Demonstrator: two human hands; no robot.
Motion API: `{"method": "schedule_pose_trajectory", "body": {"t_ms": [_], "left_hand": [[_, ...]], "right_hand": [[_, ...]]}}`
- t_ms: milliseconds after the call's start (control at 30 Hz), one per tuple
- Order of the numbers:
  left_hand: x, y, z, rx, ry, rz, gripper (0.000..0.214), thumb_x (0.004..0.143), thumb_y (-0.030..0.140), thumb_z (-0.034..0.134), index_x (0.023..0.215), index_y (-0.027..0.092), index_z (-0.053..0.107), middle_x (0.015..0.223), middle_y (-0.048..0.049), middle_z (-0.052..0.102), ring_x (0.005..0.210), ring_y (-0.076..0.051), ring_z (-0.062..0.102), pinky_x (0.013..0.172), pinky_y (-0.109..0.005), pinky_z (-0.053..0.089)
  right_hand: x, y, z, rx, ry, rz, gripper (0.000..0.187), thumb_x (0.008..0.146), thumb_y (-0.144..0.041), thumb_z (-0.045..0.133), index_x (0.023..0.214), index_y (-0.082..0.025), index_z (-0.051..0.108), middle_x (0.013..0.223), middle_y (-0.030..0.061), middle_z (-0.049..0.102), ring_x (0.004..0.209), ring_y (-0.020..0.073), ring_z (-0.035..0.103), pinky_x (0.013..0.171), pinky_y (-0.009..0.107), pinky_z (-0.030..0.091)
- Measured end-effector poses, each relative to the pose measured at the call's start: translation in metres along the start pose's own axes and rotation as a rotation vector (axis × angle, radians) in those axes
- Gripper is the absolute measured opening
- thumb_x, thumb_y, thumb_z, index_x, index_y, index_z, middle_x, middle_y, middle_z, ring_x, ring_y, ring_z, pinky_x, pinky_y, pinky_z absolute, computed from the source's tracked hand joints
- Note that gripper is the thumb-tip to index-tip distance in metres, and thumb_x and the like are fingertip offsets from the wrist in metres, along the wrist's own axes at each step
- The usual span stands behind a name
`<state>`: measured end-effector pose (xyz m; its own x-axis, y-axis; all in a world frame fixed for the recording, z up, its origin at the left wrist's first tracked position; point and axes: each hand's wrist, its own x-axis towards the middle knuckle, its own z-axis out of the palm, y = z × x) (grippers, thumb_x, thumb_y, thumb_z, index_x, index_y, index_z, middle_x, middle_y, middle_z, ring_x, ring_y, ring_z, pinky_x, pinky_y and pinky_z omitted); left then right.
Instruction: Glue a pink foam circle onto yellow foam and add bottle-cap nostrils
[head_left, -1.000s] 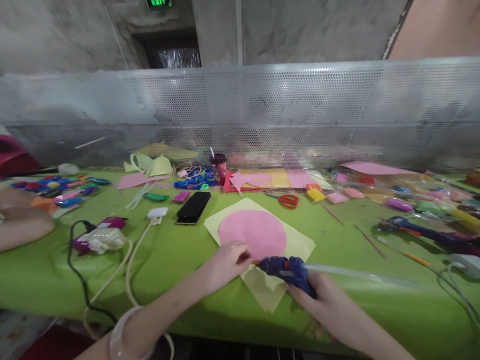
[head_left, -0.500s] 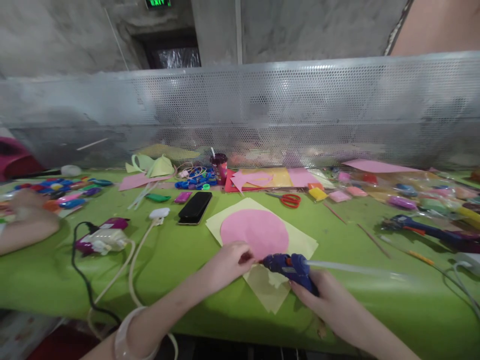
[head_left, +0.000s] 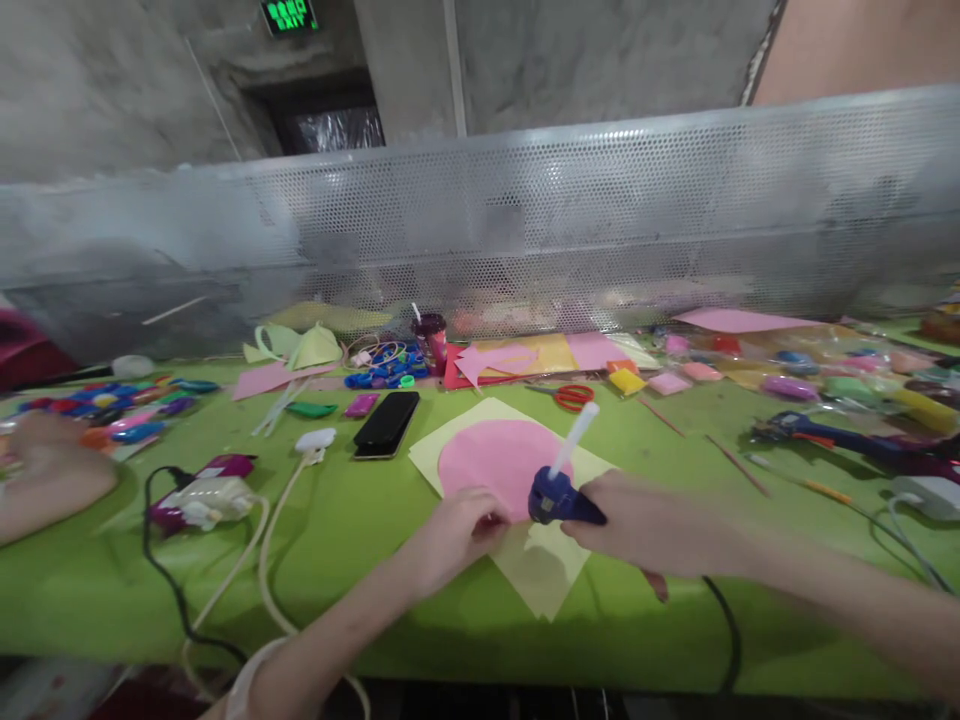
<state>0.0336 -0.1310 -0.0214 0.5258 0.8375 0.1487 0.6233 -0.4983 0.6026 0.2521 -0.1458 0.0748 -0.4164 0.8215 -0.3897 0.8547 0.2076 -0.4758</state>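
A pink paper oval (head_left: 487, 455) lies on pale yellow sheets (head_left: 547, 575) in front of me. My left hand (head_left: 469, 525) is at the oval's lower left edge, its fingers curled and pinched; whatever is between them is hidden. My right hand (head_left: 630, 515) grips a dark blue hot glue gun (head_left: 551, 497) over the oval's lower right. A whitish glue stick (head_left: 576, 440) sticks up out of the gun's back, and the nozzle is hidden from view. Torn yellow paper lies below the gun.
A black phone (head_left: 386, 425), red-handled scissors (head_left: 574, 397) and a lidded cup (head_left: 431, 340) stand beyond the sheets. Power plugs with cords (head_left: 217, 500) are at left, near another person's arm (head_left: 60, 475). A second glue gun (head_left: 825, 435) and bagged clay (head_left: 791, 388) lie at right.
My right hand has turned the glue gun, so its glue stick points up and away instead of right. The hand has risen slightly. My left hand stays at the oval's edge.
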Motion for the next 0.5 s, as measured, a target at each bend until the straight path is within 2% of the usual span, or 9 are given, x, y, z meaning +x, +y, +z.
{"method": "schedule_pose_trajectory", "body": {"t_ms": [100, 200, 333, 500], "left_hand": [[-0.002, -0.002, 0.0, 0.04, -0.005, 0.051, 0.014, 0.085, 0.02, 0.052, 0.086, 0.018, 0.065, 0.084, -0.0025, 0.065, 0.078, -0.015, 0.054, 0.07, -0.024, 0.041], [-0.003, -0.003, -0.001, 0.095, -0.016, 0.093, 0.018, 0.086, 0.019, 0.05, 0.095, 0.02, 0.066, 0.091, -0.0032, 0.066, 0.085, -0.016, 0.056, 0.076, -0.026, 0.041], [-0.003, -0.003, -0.003, 0.186, -0.039, 0.127, 0.021, 0.087, 0.018, 0.049, 0.101, 0.021, 0.066, 0.094, -0.0037, 0.065, 0.091, -0.018, 0.054, 0.08, -0.029, 0.041], [0.001, 0.006, -0.005, 0.314, -0.069, 0.103, 0.024, 0.088, 0.015, 0.047, 0.101, 0.019, 0.066, 0.094, -0.0059, 0.061, 0.09, -0.019, 0.053, 0.08, -0.032, 0.041]], "right_hand": [[-0.003, -0.008, -0.009, -0.003, -0.058, -0.067, 0.023, 0.082, -0.029, 0.043, 0.061, -0.019, 0.042, 0.047, -0.0048, 0.042, 0.027, 0.0071, 0.043, 0.03, 0.019, 0.032], [-0.009, -0.006, -0.017, 0.007, 0.007, -0.007, 0.03, 0.082, -0.035, 0.043, 0.057, -0.02, 0.037, 0.047, -0.005, 0.039, 0.027, 0.0074, 0.043, 0.027, 0.018, 0.03], [-0.016, 0.014, -0.025, 0.071, 0.175, 0.089, 0.028, 0.08, -0.043, 0.049, 0.068, -0.019, 0.051, 0.047, -0.0036, 0.048, 0.029, 0.0098, 0.051, 0.031, 0.018, 0.034], [-0.022, 0.045, -0.021, 0.146, 0.275, 0.26, 0.034, 0.077, -0.049, 0.05, 0.082, -0.017, 0.059, 0.034, -0.0019, 0.05, 0.024, 0.0094, 0.04, 0.027, 0.019, 0.029]]}}
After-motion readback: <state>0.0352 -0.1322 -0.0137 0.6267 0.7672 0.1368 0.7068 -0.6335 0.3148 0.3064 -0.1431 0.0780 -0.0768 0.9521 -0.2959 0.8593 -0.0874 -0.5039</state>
